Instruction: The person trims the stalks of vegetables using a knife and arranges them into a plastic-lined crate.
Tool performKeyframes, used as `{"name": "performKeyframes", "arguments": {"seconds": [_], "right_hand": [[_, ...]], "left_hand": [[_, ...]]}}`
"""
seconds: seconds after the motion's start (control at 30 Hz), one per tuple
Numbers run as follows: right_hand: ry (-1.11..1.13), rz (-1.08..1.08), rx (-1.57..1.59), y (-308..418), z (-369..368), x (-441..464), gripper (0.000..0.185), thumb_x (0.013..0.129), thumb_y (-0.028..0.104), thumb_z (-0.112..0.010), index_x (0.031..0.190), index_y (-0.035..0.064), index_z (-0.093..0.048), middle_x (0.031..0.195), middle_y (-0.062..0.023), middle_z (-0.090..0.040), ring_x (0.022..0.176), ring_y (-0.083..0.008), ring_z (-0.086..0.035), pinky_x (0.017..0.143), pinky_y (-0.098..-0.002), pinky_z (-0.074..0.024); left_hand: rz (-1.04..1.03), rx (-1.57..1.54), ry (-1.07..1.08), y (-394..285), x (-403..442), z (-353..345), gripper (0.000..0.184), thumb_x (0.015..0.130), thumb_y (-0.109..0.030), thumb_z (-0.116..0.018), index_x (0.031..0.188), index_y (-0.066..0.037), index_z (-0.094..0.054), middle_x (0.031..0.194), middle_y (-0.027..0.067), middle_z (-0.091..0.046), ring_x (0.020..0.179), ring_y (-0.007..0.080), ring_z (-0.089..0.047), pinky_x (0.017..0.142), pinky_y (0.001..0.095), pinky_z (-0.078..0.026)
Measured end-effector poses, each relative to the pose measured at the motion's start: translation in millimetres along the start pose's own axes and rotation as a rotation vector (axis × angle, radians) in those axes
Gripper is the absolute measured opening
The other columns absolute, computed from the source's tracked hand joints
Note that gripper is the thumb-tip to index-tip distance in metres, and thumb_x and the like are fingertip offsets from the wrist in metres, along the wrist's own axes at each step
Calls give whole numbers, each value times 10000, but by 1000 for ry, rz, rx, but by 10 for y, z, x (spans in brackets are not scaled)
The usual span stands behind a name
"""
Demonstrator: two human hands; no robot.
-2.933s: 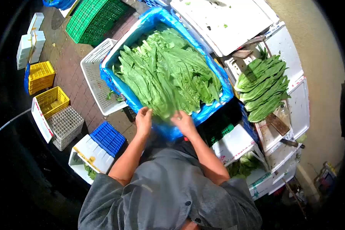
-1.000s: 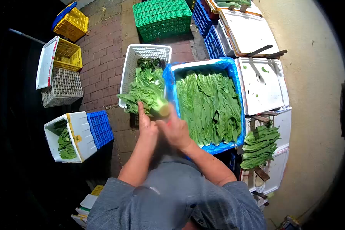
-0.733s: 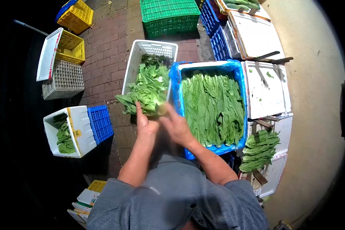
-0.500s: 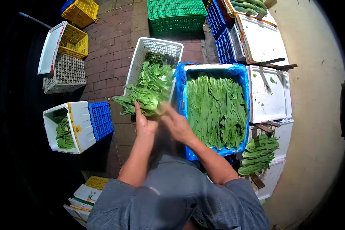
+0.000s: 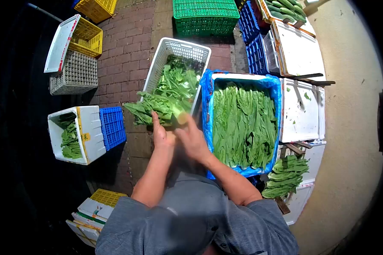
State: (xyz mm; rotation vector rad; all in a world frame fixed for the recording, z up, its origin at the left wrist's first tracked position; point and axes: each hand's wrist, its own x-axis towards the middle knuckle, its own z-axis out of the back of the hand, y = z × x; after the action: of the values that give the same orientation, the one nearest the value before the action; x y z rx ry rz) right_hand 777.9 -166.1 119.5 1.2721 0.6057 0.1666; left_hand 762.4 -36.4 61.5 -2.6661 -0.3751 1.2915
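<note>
A head of long-leaf lettuce (image 5: 155,106) lies across my left hand (image 5: 161,134), its leaf tips to the left and its pale cut stem to the right. My left thumb presses up against the leaves; the other fingers are mostly hidden under them. At the stem end, my right hand (image 5: 193,139) has its fingers closed around the base, slightly blurred. Beneath and beyond both hands stands a white plastic crate (image 5: 203,49) with loose lettuce leaves (image 5: 176,80) inside. To the right, a blue-lined foam box (image 5: 205,114) holds neatly packed rows of lettuce (image 5: 242,123).
More lettuce (image 5: 287,176) lies stacked on foam lids at the right. Cucumbers (image 5: 287,9) sit at the top right. A green crate (image 5: 206,19) stands ahead. On the left are a foam box (image 5: 90,134) with greens, a blue crate (image 5: 112,127) and a grey crate (image 5: 74,72).
The lettuce has turned slightly, so its cut stem shows more plainly, with my right fingers still at that end. The view has shifted a little, moving the crates rightward at the top.
</note>
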Motion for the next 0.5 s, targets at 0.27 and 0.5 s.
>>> {"name": "performKeyframes", "arguments": {"seconds": [0.27, 0.5], "right_hand": [[-79, 186, 32, -97, -10, 64, 475, 1017, 192, -548, 1441, 5, -442, 1153, -196, -674, 964, -263, -680, 874, -345, -515], [244, -363, 395, 64, 107, 111, 464, 1036, 210, -501, 1482, 93, -443, 1037, -44, -645, 816, -159, -633, 779, -293, -534]], "left_hand": [[-34, -36, -42, -50, 46, 39, 713, 861, -503, -719, 1397, -95, -487, 1364, 106, -549, 1234, 319, -516, 1073, 485, -420], [-25, -85, -88, -162, 39, 78, 681, 897, -505, -672, 1400, -88, -481, 1371, 119, -538, 1251, 320, -508, 1086, 500, -411]]}}
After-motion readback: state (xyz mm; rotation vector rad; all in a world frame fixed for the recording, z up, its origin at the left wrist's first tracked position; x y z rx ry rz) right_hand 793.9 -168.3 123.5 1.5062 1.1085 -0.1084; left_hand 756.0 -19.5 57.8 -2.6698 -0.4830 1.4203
